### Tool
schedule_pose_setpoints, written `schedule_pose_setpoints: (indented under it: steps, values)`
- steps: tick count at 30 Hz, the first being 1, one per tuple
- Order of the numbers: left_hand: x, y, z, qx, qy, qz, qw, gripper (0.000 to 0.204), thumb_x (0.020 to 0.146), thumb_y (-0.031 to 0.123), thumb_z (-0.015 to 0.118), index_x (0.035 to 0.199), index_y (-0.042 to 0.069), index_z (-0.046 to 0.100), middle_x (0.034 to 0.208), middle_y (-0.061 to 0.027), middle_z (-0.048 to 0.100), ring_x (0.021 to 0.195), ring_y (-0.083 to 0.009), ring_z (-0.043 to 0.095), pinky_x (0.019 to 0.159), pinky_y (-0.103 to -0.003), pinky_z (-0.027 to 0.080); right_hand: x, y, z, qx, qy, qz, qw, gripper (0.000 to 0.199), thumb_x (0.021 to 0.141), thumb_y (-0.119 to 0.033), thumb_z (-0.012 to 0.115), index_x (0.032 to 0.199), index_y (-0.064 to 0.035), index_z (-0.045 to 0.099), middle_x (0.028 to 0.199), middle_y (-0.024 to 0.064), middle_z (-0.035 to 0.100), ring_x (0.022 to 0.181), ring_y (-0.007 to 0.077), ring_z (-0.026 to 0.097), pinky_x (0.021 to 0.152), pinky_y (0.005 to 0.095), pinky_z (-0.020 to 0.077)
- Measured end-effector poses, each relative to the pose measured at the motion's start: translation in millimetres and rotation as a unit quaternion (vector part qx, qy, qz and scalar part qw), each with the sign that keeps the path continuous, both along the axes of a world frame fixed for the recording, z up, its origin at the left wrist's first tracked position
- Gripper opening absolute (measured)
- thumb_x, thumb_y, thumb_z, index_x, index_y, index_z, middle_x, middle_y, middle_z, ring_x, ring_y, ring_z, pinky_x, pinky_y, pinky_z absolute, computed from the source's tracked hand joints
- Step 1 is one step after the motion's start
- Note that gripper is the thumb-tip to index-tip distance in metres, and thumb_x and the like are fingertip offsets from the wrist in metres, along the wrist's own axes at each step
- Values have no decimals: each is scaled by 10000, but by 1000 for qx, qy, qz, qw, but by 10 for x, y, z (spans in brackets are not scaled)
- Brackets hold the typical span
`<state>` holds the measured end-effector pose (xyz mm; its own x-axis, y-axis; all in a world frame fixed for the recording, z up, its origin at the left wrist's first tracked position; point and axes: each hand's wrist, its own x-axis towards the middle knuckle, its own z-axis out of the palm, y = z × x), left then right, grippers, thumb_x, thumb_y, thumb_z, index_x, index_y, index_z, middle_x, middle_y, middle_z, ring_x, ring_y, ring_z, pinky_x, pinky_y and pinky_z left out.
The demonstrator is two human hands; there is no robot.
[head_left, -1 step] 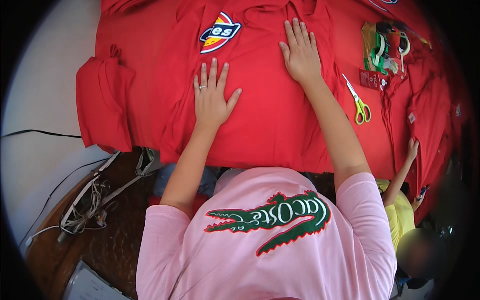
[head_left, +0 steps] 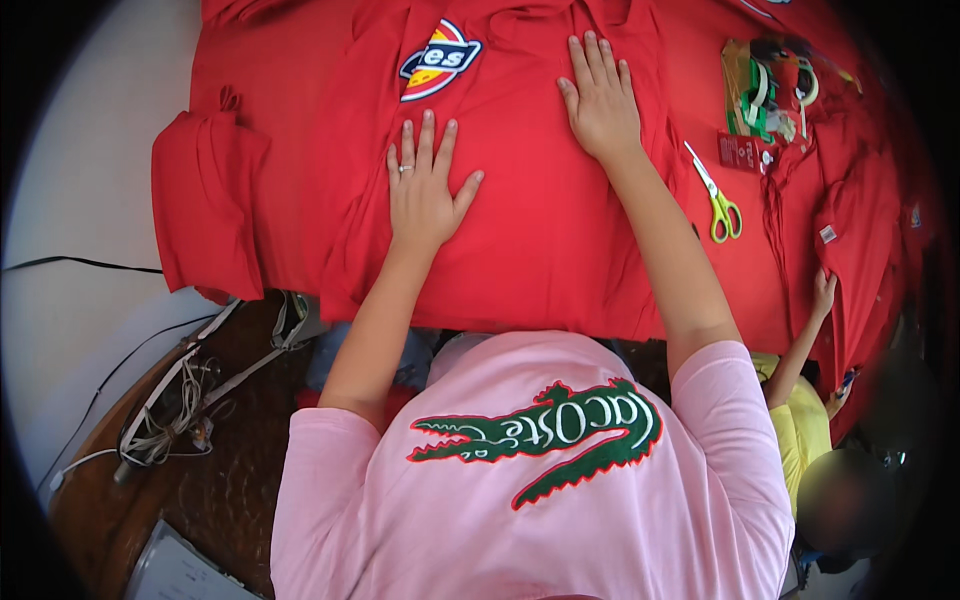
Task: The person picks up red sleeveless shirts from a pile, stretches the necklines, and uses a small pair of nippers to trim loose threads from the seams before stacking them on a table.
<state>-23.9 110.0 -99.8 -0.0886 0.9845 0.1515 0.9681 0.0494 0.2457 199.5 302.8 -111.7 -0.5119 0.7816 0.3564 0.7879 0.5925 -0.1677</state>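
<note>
A red garment (head_left: 520, 250) is spread out in front of me, with some creases along its sides. My left hand (head_left: 428, 200) lies palm down on it, fingers spread and a ring on one of them. Just beyond its fingertips is a round multicoloured emblem (head_left: 440, 62), partly folded out of sight. Farther off, toward the right side of the garment, my right hand (head_left: 604, 108) also rests flat with fingers stretched out. Neither hand holds anything. Scissors (head_left: 722, 212) with yellow-green handles lie to the right of my right forearm, blades slightly apart.
Tape rolls (head_left: 765, 90) and a red card (head_left: 742, 152) lie at the far right. Near the right edge, another person's hand (head_left: 823, 292) touches red fabric (head_left: 855, 240). Bunched red cloth (head_left: 205, 200) hangs at the left edge, above tangled cables (head_left: 175, 405) on a brown surface.
</note>
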Motion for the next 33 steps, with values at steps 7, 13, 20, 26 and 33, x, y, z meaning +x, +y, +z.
schedule_pose_setpoints:
  steps: [7,13,20,26,33]
  values:
    - [-77,-150,-199,64,5,-23,998,694,1015,510,561,1592,154,412,1683,-158,295,1546,-403,266,1231,-582,233,-28,-1587,-4,-91,14,40,995,690,1047,-486,497,1622,-143,332,1679,160,299,1549,343,285,1259,518,217]
    - [-428,-1082,-52,-10,0,-108,994,676,1013,415,573,1619,195,369,1707,-118,256,1561,-355,256,1251,-535,215,925,-2620,44,-145,-43,-15,988,660,1021,-409,574,1607,-179,376,1689,141,288,1548,337,292,1251,528,237]
    - [-827,-1943,-125,-23,30,-51,998,677,1013,416,561,1615,174,368,1709,-137,238,1571,-360,219,1255,-555,177,1130,-3240,356,-159,74,88,981,494,940,-261,675,1408,-143,564,1627,142,388,1484,343,396,1231,526,283]
    - [-401,-2260,46,-48,-58,-90,993,810,952,518,629,1612,140,354,1718,-162,189,1591,-377,137,1256,-601,70,992,-3496,-71,-39,-94,196,975,301,833,-226,744,1113,-158,660,1469,92,547,1316,266,528,1120,496,394]
    - [163,-2367,3,-40,-158,-147,976,749,825,140,690,1540,133,466,1630,-108,411,1533,-273,345,1260,-536,184,418,-3114,1232,-63,191,171,965,336,708,28,759,999,-59,616,991,125,661,909,310,643,857,413,512]
